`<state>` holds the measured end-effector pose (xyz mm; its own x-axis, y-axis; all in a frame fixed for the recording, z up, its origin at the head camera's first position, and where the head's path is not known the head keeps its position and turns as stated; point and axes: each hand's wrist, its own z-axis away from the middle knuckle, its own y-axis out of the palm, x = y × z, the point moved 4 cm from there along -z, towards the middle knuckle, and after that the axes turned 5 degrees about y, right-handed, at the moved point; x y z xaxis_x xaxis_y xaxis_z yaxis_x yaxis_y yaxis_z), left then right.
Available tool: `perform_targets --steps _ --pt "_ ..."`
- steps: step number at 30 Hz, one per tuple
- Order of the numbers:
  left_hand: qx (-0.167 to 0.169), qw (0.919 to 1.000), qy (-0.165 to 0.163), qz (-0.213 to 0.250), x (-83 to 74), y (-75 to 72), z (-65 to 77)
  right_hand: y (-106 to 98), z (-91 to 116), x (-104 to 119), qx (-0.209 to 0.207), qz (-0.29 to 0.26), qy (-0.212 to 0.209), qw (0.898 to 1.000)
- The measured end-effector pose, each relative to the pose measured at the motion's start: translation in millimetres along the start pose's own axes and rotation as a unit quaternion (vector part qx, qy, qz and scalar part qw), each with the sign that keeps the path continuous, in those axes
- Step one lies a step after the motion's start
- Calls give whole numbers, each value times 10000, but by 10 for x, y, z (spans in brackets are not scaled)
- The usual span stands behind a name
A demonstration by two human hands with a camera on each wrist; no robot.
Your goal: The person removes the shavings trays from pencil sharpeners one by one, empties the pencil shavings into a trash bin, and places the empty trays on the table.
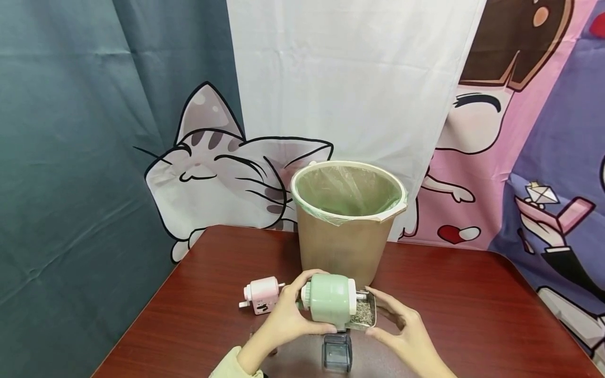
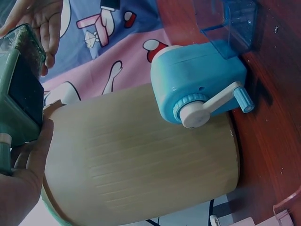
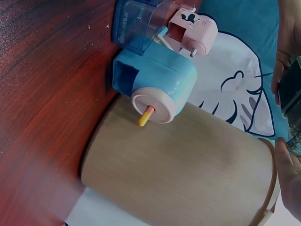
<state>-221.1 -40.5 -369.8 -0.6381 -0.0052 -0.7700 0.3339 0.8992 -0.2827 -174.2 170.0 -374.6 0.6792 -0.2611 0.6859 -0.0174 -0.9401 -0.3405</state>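
My left hand (image 1: 285, 321) grips a green crank pencil sharpener (image 1: 330, 299) from its left side, thumb below and fingers above. At its right end, the clear shavings drawer (image 1: 364, 314) sticks partly out, with grey-brown shavings in it. My right hand (image 1: 407, 332) holds this drawer between thumb and fingers. A blue pencil sharpener (image 2: 200, 77) stands on the table in front of the bin, hidden behind the green one in the head view. A yellow-orange pencil end (image 3: 146, 116) pokes from its front hole. Its drawer slot is open, and a clear blue drawer (image 1: 337, 353) lies close by.
A tan waste bin (image 1: 337, 247) with a clear plastic liner stands at the back of the red-brown table (image 1: 454, 294). Left of the hands is a pink pencil sharpener (image 1: 262, 293). A printed cloth (image 1: 354, 94) hangs behind the table.
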Motion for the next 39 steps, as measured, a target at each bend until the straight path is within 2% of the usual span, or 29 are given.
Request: perform_targets --steps 5,15,23,34,39 --pt "-106 9999 4 -54 6 -17 19 -16 11 -15 1 -259 67 9996" --pt "-162 9992 -327 -164 47 -50 57 -24 23 -12 -32 -164 365 9992" --pt "-272 9991 -99 -307 36 -92 55 -45 44 -32 -120 -34 660 9977" --pt "-339 9984 -445 -29 92 -128 89 -102 84 -58 -190 188 1142 9931" --pt "-307 9986 -342 -261 95 -125 104 -125 108 -70 -241 123 1215 9922"
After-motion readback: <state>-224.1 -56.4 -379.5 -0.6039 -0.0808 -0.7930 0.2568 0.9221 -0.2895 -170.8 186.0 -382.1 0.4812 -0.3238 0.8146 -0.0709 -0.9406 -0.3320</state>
